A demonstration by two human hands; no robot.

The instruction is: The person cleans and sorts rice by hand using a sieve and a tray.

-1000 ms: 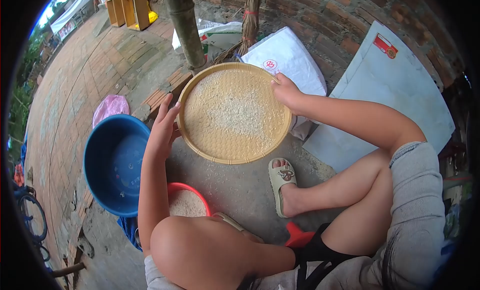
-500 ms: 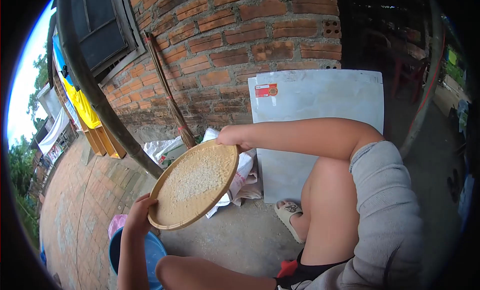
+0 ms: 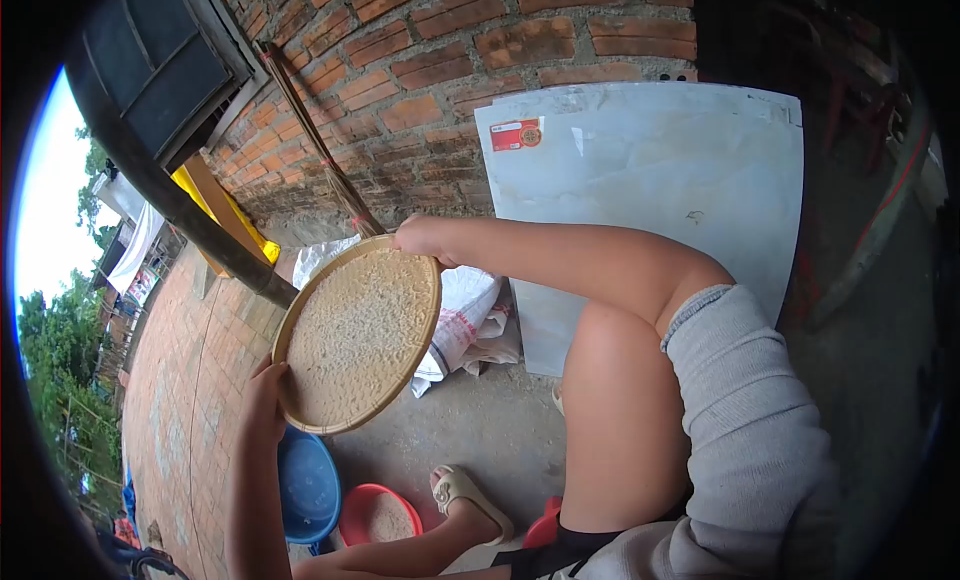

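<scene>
A round woven winnowing tray (image 3: 328,414) hangs tilted in the air between my two hands. Pale grains (image 3: 365,325), like rice, are spread across it and lie thickest in the middle. My left hand (image 3: 268,392) grips the tray's near left rim, thumb on top. At the far right rim, my right hand (image 3: 422,238) is closed round the edge, with the forearm reaching across in front of me. The fingers under the tray are hidden in both cases.
Below the tray stand a blue basin (image 3: 308,485) and a red basin (image 3: 412,515) with grain in it. White sacks (image 3: 462,320), a stick broom (image 3: 320,145) and a pale board (image 3: 650,190) are by the brick wall (image 3: 430,65). A pole (image 3: 190,220) slants at left.
The winnowing tray has shifted left and slightly up in view, and its grains are spread wider. My view has turned, bringing the red basin into sight. Both hands keep their grip.
</scene>
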